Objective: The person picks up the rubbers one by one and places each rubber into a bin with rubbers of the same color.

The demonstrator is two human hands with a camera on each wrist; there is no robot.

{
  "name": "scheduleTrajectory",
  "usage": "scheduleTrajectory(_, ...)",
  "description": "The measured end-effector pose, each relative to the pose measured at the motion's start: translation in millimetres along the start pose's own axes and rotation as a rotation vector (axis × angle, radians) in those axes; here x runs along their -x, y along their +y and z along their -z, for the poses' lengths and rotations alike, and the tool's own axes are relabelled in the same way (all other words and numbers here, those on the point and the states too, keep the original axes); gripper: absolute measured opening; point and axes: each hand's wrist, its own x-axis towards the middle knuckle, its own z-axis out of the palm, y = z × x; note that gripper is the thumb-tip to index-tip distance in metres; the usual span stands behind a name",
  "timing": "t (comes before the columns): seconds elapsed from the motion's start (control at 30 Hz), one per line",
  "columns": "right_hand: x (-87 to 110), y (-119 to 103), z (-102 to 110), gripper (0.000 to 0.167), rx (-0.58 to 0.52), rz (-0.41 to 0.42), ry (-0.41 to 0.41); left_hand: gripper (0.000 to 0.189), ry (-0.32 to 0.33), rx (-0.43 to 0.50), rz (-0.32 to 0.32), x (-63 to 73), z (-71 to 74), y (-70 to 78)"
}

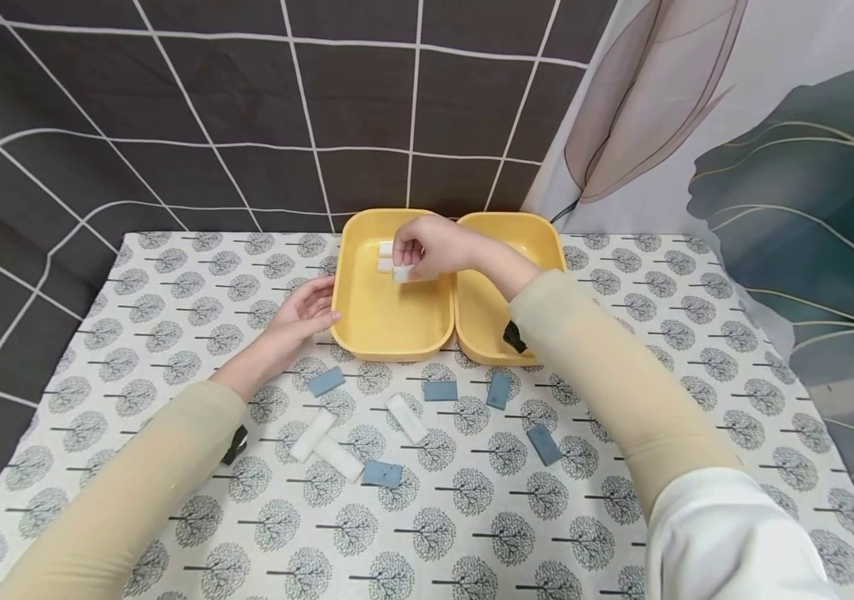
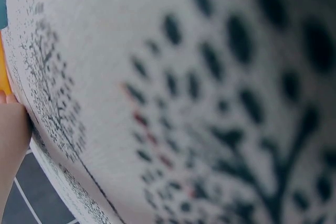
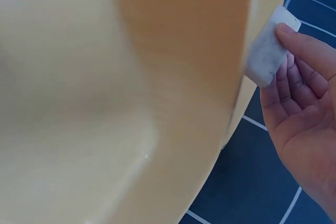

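"Since the right hand [image 1: 434,243] leads the list, what does it grip?"
"One white block [image 3: 268,53], pinched by thumb and fingers, in or just above the left yellow tray [image 1: 389,321]; stacked white pieces [image 1: 385,249] lie there, partly hidden."
"Left hand [image 1: 304,310]?"
"Relaxed, touching that tray's outer side."
"Remainder?"
"Right yellow tray [image 1: 481,312], alongside. Counter [image 1: 614,575]: three white blocks [image 1: 407,418], five blue blocks [image 1: 440,390]."
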Motion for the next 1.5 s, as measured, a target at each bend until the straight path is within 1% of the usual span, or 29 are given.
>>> scheduleTrajectory(0.17, -5.0, 6, -6, 0.014, -0.011, 0.019, -0.009, 0.071, 0.000, -0.004, -0.003, -0.2, -0.2, 0.7)
scheduleTrajectory(0.37, -9.6, 13, -14, 0.014, 0.002, 0.029, 0.017, 0.071, -0.004, -0.003, -0.002, -0.5, -0.9, 1.4)
scheduleTrajectory(0.63, -15.1, 22, -21, 0.015, -0.038, 0.031, 0.042, 0.071, -0.009, 0.013, 0.006, -1.1, -1.1, 0.5)
scheduleTrajectory(0.97, -24.2, 23, -28, 0.015, -0.042, -0.007, 0.026, 0.072, -0.003, 0.006, 0.001, -0.5, -1.6, 0.7)
scheduleTrajectory(1.17, -29.7, 22, -30, 0.015, -0.017, -0.009, 0.012, 0.072, -0.002, 0.010, -0.002, 0.0, -0.4, 1.2)
scheduleTrajectory(1.5, -37.7, 24, -35, 0.014, 0.003, -0.034, -0.017, 0.072, -0.008, 0.004, 0.000, 0.5, -0.7, 1.3)
